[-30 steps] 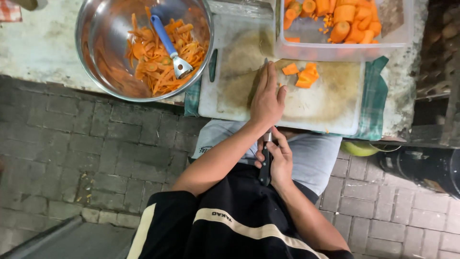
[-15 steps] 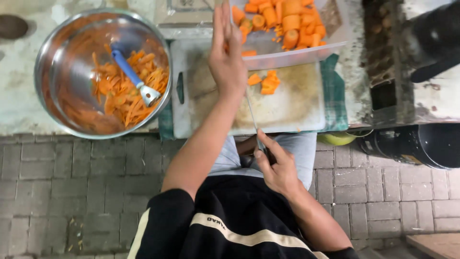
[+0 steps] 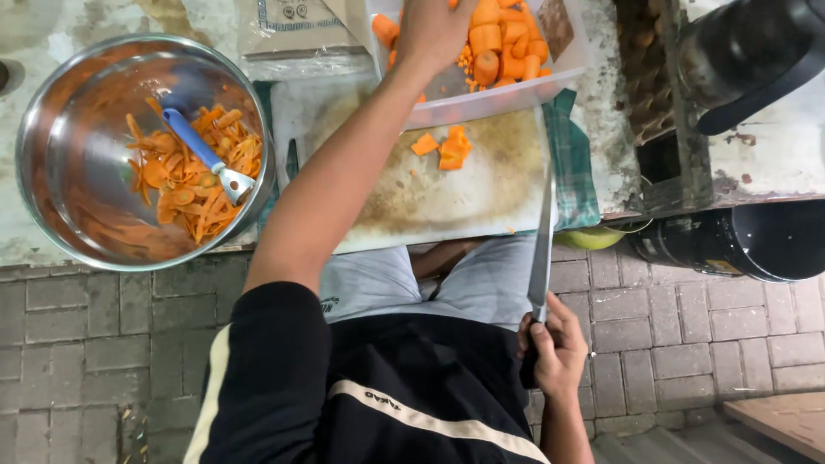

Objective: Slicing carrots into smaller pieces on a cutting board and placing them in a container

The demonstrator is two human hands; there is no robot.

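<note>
1. Reaching at 12 o'clock, left hand [image 3: 434, 30] sits over carrots [image 3: 498, 39] inside the clear tub [image 3: 516, 94]; grip state cannot be told.
2. Right hand [image 3: 554, 348], at 5 o'clock, grip clenched on knife [image 3: 541, 249].

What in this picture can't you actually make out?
- Head view: the left hand reaches into the clear tub of carrot pieces; its fingertips are cut off by the top edge, so any grip is unseen.
- The knife handle is hidden inside the right hand.
- The peeler blade is too small to read.
</note>
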